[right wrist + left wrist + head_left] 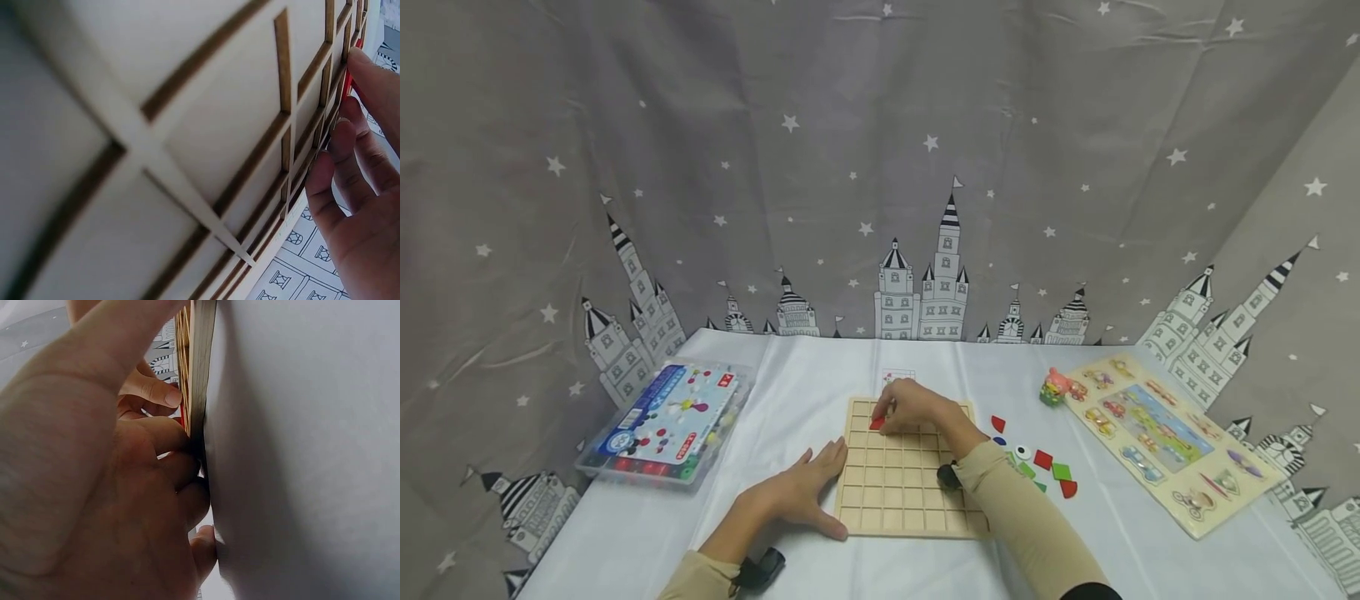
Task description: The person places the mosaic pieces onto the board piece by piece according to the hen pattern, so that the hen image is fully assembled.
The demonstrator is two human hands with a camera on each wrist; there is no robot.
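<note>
A wooden grid board (892, 479) with square cells lies on the white cloth. My right hand (916, 406) is over its far left part, pinching a small flat red piece (877, 423) between thumb and fingers at a cell. In the right wrist view this red piece (348, 80) sits against the grid, its exact shape partly covered by the fingers. My left hand (802, 495) rests spread on the cloth, fingers and thumb touching the board's left edge. From the left wrist, the board's side (201, 362) shows close beside the fingers.
Right of the board lie several loose pieces, including a red square (1042, 459), a green square (1061, 472) and a white ring (1022, 452). Farther right are a small pink-and-green toy (1054, 387) and a picture puzzle board (1176, 442). A plastic case (666, 417) stands left; a printed card (898, 377) lies behind.
</note>
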